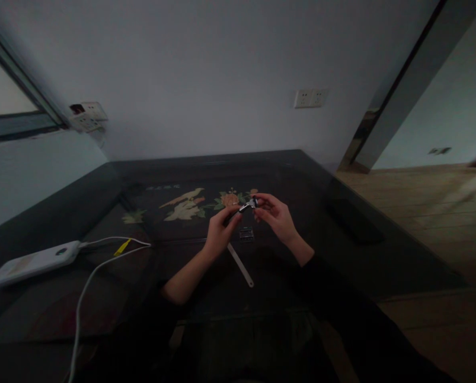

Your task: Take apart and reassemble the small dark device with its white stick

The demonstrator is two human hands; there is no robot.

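Observation:
My left hand (221,230) is closed around a small, shiny metal piece (246,206) with a dark, slim part running back into my fingers. I cannot make out its exact kind. At its other end, the fingertips of my right hand (276,217) pinch a pale, rounded end. Both hands hold it above the dark tabletop. Just below it on the table is a small clear rectangular case (246,234). A flat white strip (241,266) with a hole at its near end slants out from below my left hand, its far end hidden.
The dark glossy table (206,298) bears a bird-and-flower picture (188,209). At left lies a white power bank-like device (34,262) with a white cable (80,303) and yellow tag (122,248). A dark flat object (353,221) lies at right. The wall has sockets (310,98).

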